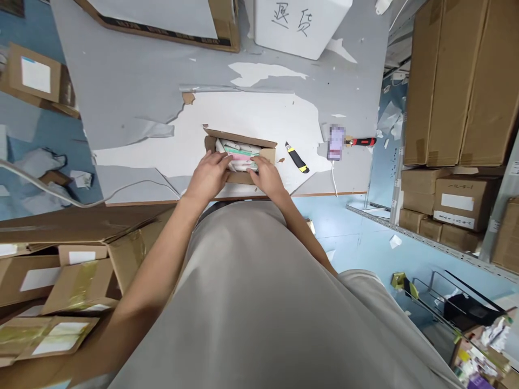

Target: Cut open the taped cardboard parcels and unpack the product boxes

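Note:
A small open cardboard box (pixel 234 177) lies on the table in front of me, its flaps folded up. Inside it are several flat white packets and a pink packet (pixel 241 157) with a green strip beside it. My left hand (pixel 208 175) reaches over the box's left end, fingers bent onto the pink packet's left end. From the right, my right hand (pixel 267 175) has its fingers and thumb closed at the packet's other end. The fingertips are partly hidden among the contents. Right of the box lies a yellow and black utility knife (pixel 297 157), apart from both hands.
A phone (pixel 335 142) on a white cable and a red-black handled tool (pixel 364 141) lie at the table's right. Behind stand a white box (pixel 300 24) and a large carton (pixel 227 40). Cartons (pixel 81 286) are piled at my left; a shelf (pixel 446 251) holds boxes at right.

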### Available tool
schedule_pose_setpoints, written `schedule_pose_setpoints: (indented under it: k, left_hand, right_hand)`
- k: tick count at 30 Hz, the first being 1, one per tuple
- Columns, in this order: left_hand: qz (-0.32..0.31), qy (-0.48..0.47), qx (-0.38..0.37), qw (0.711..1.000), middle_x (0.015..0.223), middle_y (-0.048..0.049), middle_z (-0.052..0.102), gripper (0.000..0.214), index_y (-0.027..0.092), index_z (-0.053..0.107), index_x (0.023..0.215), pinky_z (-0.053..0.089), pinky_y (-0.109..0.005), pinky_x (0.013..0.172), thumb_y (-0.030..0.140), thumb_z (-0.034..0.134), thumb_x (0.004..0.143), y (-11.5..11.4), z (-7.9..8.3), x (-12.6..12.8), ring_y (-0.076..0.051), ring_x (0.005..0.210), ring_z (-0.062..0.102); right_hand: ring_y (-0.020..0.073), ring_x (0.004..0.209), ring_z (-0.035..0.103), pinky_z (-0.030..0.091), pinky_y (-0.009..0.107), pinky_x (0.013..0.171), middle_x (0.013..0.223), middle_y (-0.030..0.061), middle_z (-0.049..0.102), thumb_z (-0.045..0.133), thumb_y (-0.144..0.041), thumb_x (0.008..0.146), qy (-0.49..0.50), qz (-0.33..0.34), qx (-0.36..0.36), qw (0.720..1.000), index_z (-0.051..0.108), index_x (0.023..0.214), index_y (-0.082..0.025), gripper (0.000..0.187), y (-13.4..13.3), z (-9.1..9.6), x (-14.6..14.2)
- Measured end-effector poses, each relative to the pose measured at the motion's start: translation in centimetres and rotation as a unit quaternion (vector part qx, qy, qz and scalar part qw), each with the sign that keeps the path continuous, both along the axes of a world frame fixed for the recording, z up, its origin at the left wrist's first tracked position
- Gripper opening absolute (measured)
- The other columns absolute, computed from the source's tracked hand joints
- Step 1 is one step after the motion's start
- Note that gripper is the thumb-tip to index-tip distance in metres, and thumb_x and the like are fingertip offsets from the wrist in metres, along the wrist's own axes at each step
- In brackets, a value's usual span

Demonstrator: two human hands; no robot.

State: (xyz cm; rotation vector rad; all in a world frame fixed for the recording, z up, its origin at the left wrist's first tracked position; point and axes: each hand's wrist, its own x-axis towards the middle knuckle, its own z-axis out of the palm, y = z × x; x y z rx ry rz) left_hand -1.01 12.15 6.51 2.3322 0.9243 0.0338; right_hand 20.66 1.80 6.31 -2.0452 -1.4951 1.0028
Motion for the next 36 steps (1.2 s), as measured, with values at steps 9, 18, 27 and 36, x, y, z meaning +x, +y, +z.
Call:
schedule_pose_setpoints:
  k: [9,18,27,36]
  left_hand:
    - [0.049,-0.051,-0.015,0.997,0.153,-0.0153,0.080,0.051,0.024,0.078,0.153,0.046,-0.071,0.141,0.027,0.056,0.107,1.5,-0.9,-1.0,-0.043,0.145,0.072]
    - [0.008,0.028,0.021,0.999,0.146,-0.0230,0.080,0.045,0.016,0.083,0.145,0.063,-0.061,0.120,0.021,0.057,0.109,1.0,-0.3,5.0,-0.045,0.138,0.074]
    - [-0.172,0.142,0.026,0.974,0.146,-0.0327,0.078,0.049,0.003,0.080,0.147,0.059,-0.050,0.113,0.005,0.059,0.103,-0.1,-2.9,15.0,-0.043,0.142,0.073]
    - [-0.207,0.157,0.075,0.963,0.144,-0.0341,0.078,0.055,0.001,0.073,0.155,0.052,-0.053,0.118,0.013,0.062,0.102,0.9,-2.7,14.6,-0.045,0.135,0.074]
  right_hand:
    - [0.0413,0.173,0.057,0.053,0.062,0.142,0.188,0.0197,0.056,0.079,-0.045,0.114,-0.068,-0.035,0.005,0.997,0.055,0.182,-0.023,0.076,-4.4,0.5,4.6]
    - [0.0517,0.163,0.065,0.063,0.069,0.130,0.200,0.0195,0.034,0.091,-0.047,0.104,-0.092,0.001,-0.026,0.995,0.052,0.185,-0.025,0.093,-3.6,-0.7,4.3]
    - [0.0488,0.176,0.052,0.052,0.067,0.141,0.199,0.0231,0.036,0.090,-0.038,0.104,-0.096,0.013,-0.039,0.995,0.052,0.184,-0.018,0.091,-2.8,-0.5,4.6]
    - [0.0420,0.182,0.045,0.045,0.062,0.147,0.197,0.0230,0.039,0.082,-0.031,0.107,-0.085,0.007,-0.026,0.996,0.051,0.185,-0.016,0.085,-2.8,-0.8,4.4]
